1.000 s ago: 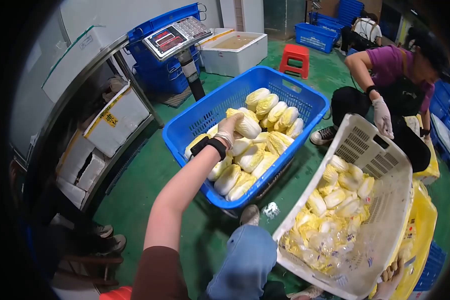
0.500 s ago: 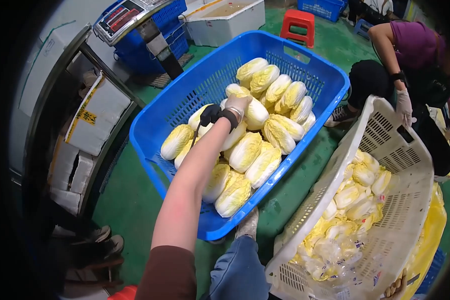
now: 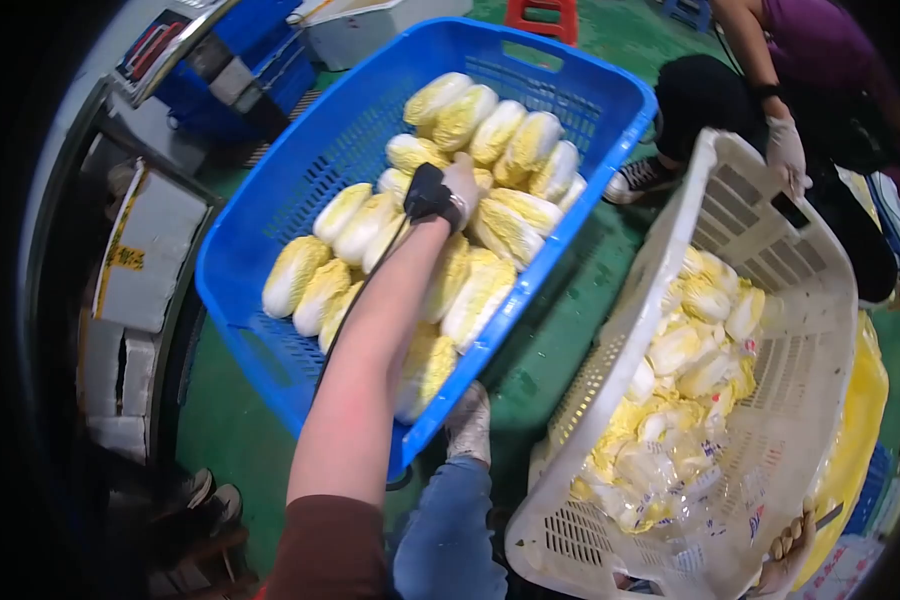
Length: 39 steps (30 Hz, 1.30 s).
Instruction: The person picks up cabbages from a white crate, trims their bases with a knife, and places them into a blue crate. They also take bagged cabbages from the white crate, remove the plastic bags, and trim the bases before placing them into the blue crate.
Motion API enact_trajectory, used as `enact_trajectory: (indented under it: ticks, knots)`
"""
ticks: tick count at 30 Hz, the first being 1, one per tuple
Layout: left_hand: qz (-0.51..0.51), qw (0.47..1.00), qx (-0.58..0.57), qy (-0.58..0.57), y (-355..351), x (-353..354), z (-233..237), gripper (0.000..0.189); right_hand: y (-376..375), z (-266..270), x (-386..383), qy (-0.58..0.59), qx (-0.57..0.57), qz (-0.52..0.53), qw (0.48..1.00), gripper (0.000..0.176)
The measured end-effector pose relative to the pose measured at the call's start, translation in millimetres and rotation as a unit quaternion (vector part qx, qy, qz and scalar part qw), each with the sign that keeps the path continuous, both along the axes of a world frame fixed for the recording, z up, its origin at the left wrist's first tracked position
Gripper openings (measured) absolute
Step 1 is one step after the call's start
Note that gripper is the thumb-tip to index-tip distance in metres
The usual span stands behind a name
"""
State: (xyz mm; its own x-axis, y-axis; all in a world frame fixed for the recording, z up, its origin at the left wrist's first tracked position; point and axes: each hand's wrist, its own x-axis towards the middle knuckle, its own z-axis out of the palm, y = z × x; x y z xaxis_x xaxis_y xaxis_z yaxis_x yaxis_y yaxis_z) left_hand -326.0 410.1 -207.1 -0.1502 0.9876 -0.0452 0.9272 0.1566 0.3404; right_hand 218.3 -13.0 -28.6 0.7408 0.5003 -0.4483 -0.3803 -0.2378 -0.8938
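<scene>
Two crates here: the blue crate [image 3: 270,330] on the green floor [image 3: 560,340] holds about eighteen cabbages [image 3: 490,135], while the tilted white crate [image 3: 810,330] has a heap too jumbled to count. The left hand [image 3: 458,188] lies on a cabbage mid-crate with its fingers hidden, so I cannot tell its grip. The right hand [image 3: 785,558] clasps the white crate's lower corner, a co-worker's gloved hand [image 3: 787,150] is at its top rim, and one stool [image 3: 540,12] and one scale [image 3: 165,40] stand beyond.

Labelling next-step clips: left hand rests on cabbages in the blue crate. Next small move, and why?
Probably lift the left hand off the cabbages and swing over to the white crate: the right hand holds it tilted close by, and wrapped heads lie inside.
</scene>
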Motion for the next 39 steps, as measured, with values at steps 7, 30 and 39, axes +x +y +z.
enact_trajectory:
  ticks: [7, 30, 39]
  knots:
    - [-0.202, 0.950, 0.115, 0.209, -4.2, -8.6, 11.8, 0.038, -21.0, -11.9, 32.0, 0.081, 0.102, 0.056, 0.990, 0.026]
    - [-0.458, 0.828, 0.047, 0.319, -223.0, 359.6, -119.0, 0.031, -86.8, 67.2, 11.7, 0.184, 0.249, 0.065, 0.949, 0.025]
    - [-0.463, 0.865, -0.180, 0.067, -211.2, 357.8, 32.4, 0.071, -80.9, 67.6, 5.8, 0.257, 0.284, 0.097, 0.919, 0.028]
